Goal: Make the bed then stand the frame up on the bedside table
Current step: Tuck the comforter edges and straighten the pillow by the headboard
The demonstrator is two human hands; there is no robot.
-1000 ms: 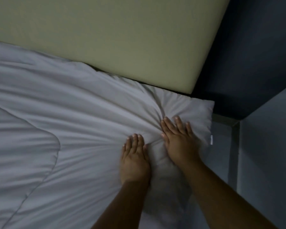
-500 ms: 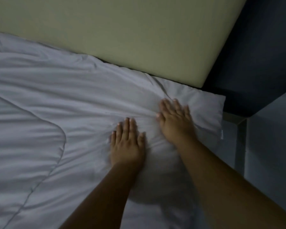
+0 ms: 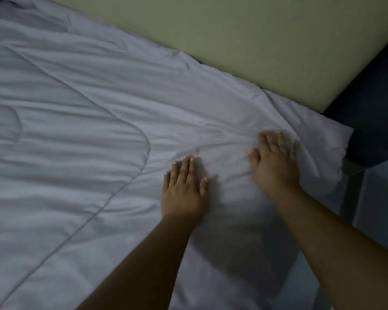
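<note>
**Head view: smoothing the corner, with the frame nowhere in sight**

Head camera first takes in my white duvet [image 3: 81,135], spread across nearly everything from nine o'clock to the centre, its stitched seam curving down toward seven. Long ripples run through it toward my hands; if I push sideways too hard, I expect to drag those ripples into fresh creases rather than flatten them.

At twelve to two o'clock sits the pale headboard [image 3: 244,41], touching the bedding's top edge. Pushing cloth up against it could bunch it there.

At three o'clock the pillow [image 3: 320,135] corner hangs near the bed's edge, beside dark floor. Too much pressure outward might slide it off.

My right hand [image 3: 276,162] lies flat, fingers spread, on the fabric by the pillow. My left hand [image 3: 184,189] is also flat and spread, gripping nothing, just beside it toward eight o'clock.

Neither the frame nor the bedside table is visible, so I cannot say where they stand.
</note>
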